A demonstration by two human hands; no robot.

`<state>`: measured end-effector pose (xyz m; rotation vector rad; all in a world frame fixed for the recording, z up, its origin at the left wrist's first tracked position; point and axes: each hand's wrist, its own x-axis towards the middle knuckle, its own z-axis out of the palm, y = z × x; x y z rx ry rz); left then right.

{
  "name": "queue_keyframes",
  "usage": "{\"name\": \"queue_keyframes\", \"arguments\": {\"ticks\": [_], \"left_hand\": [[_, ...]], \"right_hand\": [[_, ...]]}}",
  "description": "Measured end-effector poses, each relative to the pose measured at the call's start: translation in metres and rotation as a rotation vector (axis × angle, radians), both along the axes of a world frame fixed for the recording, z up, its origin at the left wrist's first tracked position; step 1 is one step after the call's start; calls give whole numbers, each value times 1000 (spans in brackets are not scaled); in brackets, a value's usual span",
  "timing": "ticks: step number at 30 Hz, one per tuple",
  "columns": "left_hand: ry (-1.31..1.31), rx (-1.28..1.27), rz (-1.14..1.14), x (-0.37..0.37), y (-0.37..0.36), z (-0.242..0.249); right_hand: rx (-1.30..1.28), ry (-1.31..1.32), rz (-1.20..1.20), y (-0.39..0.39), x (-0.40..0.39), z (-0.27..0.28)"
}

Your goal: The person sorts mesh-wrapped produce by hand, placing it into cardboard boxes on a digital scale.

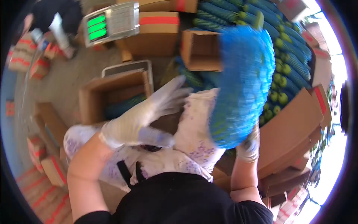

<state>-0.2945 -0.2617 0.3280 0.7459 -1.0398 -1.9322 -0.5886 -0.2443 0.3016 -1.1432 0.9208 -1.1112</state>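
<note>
Gripping from below, the right hand [249,146] in its thin glove closes around the bottom of a blue net bag [242,86] and holds it up at chest height, the bag blurred (it looks to be in mid-swing), with green fruit showing faintly through the mesh. The left hand [143,119], also gloved, is spread wide open with fingers fanned toward the bag's near side, holding nothing; the pose reads as one for steadying or catching the load, since the bag is bulky and held only at its base. Below both hands hangs a pale printed apron [190,142] over a black top. Just past the left hand an open box [112,98] stands with more blue netting inside it, placed close so that bags can go in without a long reach. Behind it a scale [112,22] with a lit green display sits above a metal pan, and another open box [201,50] rests by a large heap of netted fruit [287,63] on the right. Flat and taped cartons lie stacked about the floor, and another person's dark sleeve shows at the upper left.
</note>
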Motion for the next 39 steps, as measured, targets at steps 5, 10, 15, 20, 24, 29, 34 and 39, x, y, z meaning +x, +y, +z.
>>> {"name": "queue_keyframes", "arguments": {"ticks": [5, 10, 15, 20, 24, 29, 34, 39], "left_hand": [[-162, 75, 230, 73, -9, 29], [-700, -371, 284, 141, -14, -1], [-1248, -701, -90, 141, -31, -47], [-1261, -575, -243, 145, -33, -98], [-1319, -546, -280, 138, -30, -116], [-1337, -544, -253, 120, -27, -143], [-1149, -453, -207, 108, -33, -137], [-1527, -673, -141, 119, -35, -116]], "right_hand": [[-229, -81, 312, -20, 73, -1], [-371, 601, 545, -25, 100, 8], [-811, 971, 639, -17, 160, -75], [-831, 1086, 608, -15, 171, -99], [-846, 1044, 584, -12, 173, -100], [-858, 1039, 532, -9, 176, -102], [-865, 978, 498, -14, 174, -107], [-828, 978, 529, -12, 173, -107]]}}
